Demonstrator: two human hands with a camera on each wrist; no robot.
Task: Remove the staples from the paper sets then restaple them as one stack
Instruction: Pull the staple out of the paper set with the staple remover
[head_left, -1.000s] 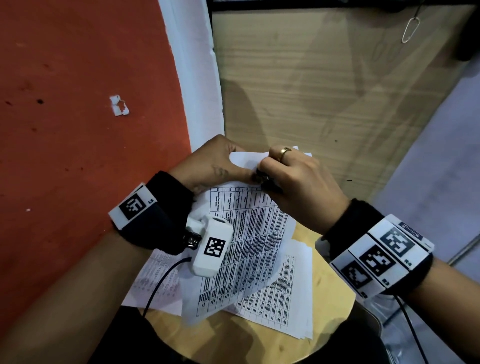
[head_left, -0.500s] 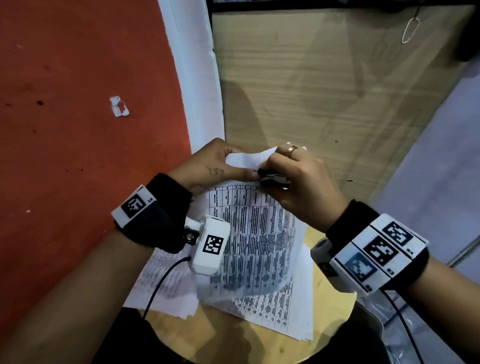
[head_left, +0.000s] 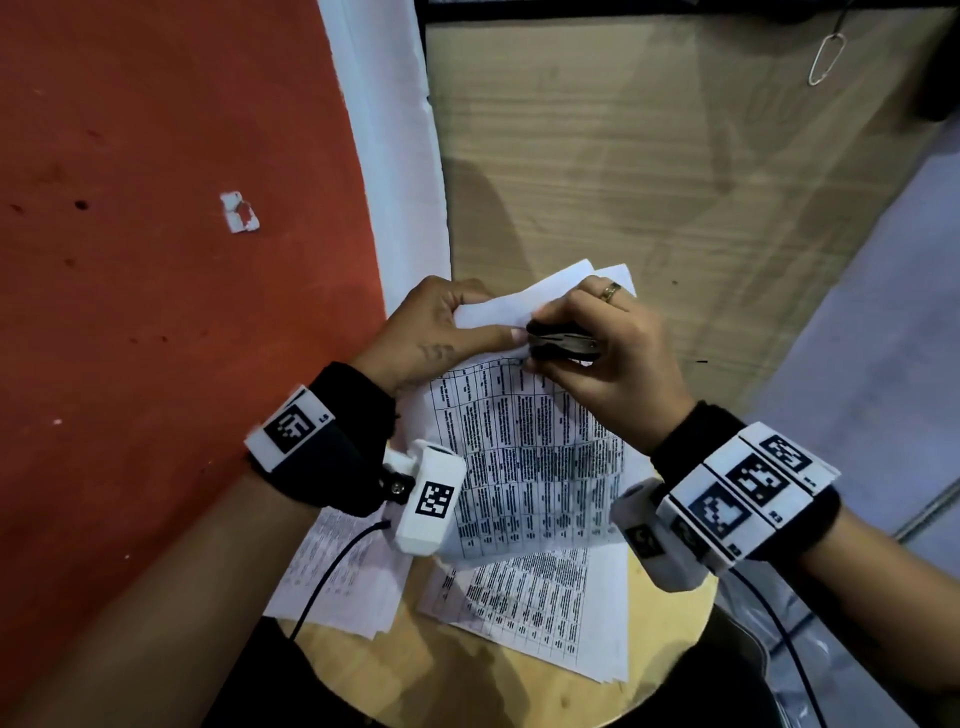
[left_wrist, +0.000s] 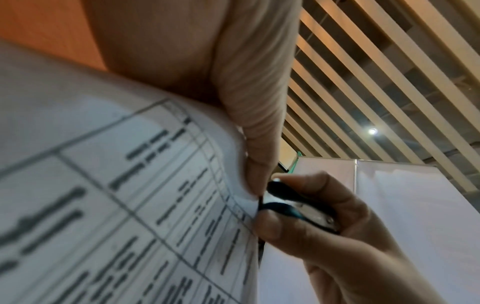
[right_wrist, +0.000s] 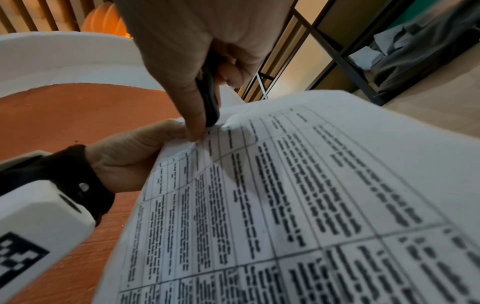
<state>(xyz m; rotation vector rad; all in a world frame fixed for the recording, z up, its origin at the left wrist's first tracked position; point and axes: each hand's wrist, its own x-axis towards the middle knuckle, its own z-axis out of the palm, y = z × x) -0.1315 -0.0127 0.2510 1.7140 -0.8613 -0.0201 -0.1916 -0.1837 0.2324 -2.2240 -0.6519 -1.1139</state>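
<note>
The right hand's fingers (head_left: 571, 306) are curled round a small black staple remover (head_left: 563, 345), thumb below and forefinger above, squeezing it against the top corner of a printed paper set (head_left: 530, 447). In the left-wrist view the tool's dark jaws meet the very edge of the sheet, just beside the left thumb tip. The left hand (head_left: 431, 332) pinches that same corner, thumb on the printed face and the other fingers folded behind a turned-back white page (head_left: 519, 301).

Against the frame half a second earlier, the turned-back page stands higher and farther, its white corner now showing past the right hand (head_left: 613, 364), and the remover shows more plainly between the fingers. The held set hangs a little higher above the worktop (head_left: 467, 675), so more of the lower sheets is uncovered. The right wrist has swung nearer and to the right.

Both hands are raised over the far edge of the round wooden worktop, knuckles up, wrists bent inward toward each other. A ring (head_left: 609, 292) sits on a right finger. Each forearm carries a black band with white marker blocks and a white camera unit; the left one (head_left: 428, 504) hangs over the paper.

Two more paper sets lie flat on the worktop: one at the near left (head_left: 337, 582), one at the near right (head_left: 540, 608), partly under the held set.
</note>
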